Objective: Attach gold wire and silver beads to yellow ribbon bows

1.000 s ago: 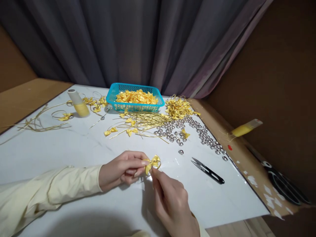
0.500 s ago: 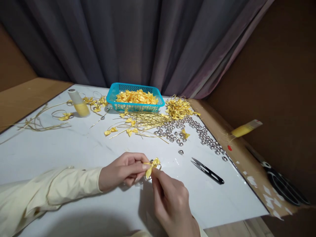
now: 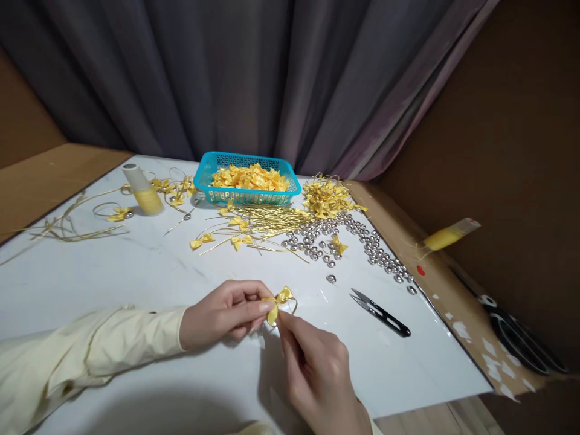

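left fingers (image 3: 252, 310) and right fingers (image 3: 296, 327) are pinching one seemingly unfinished yellow bow (image 3: 284, 295) between them, while corded bows (image 3: 328, 200) are lying beyond, rightward, and many loose bows (image 3: 251, 178) are apparently waiting in the basket (image 3: 202, 176) ahead.

Grey curtain (image 3: 249, 78) behind, white scraps (image 3: 461, 330), apparently black-handled scissors (image 3: 504, 326)

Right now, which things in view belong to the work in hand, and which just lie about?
In hand: yellow bow, held by left hand and right hand; likely also gold cords, silver beads, blue basket of bows, black snips.

Lying about, seemingly: large scissors, white scraps.
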Available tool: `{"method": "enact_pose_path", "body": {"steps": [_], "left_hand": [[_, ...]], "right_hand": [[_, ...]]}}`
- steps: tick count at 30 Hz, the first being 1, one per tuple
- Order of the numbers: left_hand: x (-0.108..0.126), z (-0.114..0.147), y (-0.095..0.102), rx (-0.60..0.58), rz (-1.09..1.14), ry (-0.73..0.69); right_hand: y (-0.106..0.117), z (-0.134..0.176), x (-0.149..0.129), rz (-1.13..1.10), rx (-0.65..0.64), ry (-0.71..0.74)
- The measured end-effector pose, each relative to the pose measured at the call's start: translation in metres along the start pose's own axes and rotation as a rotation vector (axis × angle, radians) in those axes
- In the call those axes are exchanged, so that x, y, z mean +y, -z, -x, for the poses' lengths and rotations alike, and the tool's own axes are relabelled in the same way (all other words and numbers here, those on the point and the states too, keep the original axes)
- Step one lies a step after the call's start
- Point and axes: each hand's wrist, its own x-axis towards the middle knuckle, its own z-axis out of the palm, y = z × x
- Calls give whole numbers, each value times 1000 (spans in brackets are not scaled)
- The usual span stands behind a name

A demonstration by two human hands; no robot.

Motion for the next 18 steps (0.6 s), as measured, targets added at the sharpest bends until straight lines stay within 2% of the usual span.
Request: {"method": "enact_pose_path", "body": {"steps": [18], "left_hand": [[-3, 1, 1, 33, -43, -39]], "right_hand": [[3, 2, 1, -18, -30, -9]]}}
